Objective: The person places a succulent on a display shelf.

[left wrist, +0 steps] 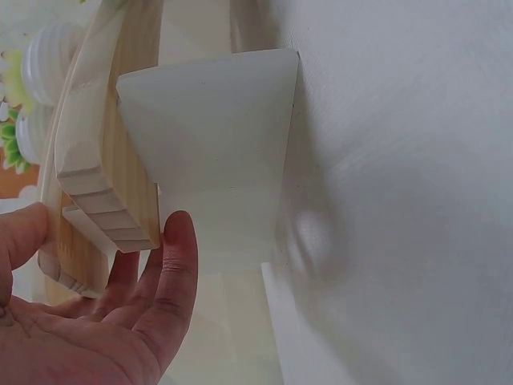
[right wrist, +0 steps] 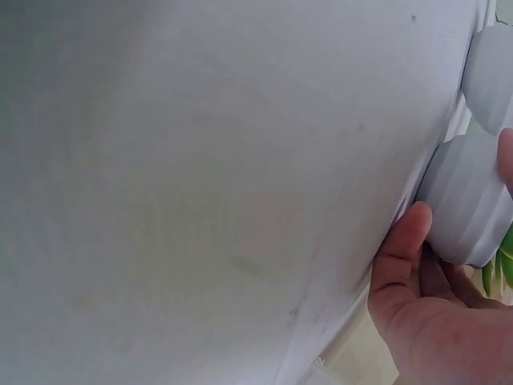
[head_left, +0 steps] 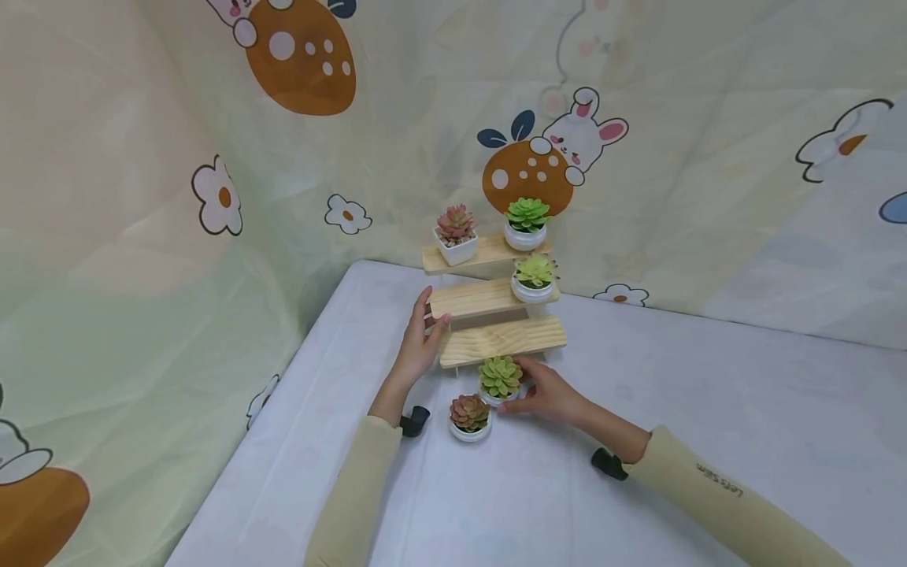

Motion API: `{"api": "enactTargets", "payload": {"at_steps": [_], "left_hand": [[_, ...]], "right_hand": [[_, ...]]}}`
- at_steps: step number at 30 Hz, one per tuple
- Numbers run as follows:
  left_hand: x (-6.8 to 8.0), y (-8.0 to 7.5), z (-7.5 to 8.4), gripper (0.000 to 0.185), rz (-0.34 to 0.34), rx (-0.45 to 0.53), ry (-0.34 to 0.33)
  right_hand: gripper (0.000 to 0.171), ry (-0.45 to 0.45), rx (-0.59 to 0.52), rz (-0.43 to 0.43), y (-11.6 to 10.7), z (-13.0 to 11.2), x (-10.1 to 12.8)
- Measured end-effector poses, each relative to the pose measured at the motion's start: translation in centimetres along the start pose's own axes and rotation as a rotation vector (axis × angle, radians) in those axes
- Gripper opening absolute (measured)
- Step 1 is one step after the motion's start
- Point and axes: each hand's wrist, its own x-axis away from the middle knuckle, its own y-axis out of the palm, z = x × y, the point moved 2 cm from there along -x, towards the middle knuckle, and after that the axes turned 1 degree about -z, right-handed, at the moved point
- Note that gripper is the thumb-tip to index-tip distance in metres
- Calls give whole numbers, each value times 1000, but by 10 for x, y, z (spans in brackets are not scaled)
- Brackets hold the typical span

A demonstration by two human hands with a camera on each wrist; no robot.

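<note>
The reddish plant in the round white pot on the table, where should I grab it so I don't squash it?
Hold the reddish plant's round white pot by its low sides, not the leaves. They spread over the rim, so a grip from above would likely crush them. Come from the near side: the green plant's pot and the right hand crowd the far right.

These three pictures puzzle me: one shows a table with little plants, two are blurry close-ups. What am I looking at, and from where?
No machine here: a person works with two bare hands. The wide picture comes from a camera on their head; the close-ups come from cameras strapped to each wrist. On the white table stands a wooden stepped shelf carrying three small potted succulents. The left hand rests on the shelf's left end, fingers straight. The right hand grips the green succulent pot on the table before the shelf. A reddish succulent pot sits beside it.
</note>
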Motion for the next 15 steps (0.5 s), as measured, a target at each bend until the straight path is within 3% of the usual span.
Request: {"api": "enactTargets", "payload": {"at_steps": [5,15], "left_hand": [[-8,2,-21,67,12,8,17],[-8,2,-22,67,29,-22,13]], "right_hand": [[73,-18,-20,-2,-1,2,2],[73,-7,-65,12,-2,3,3]]}}
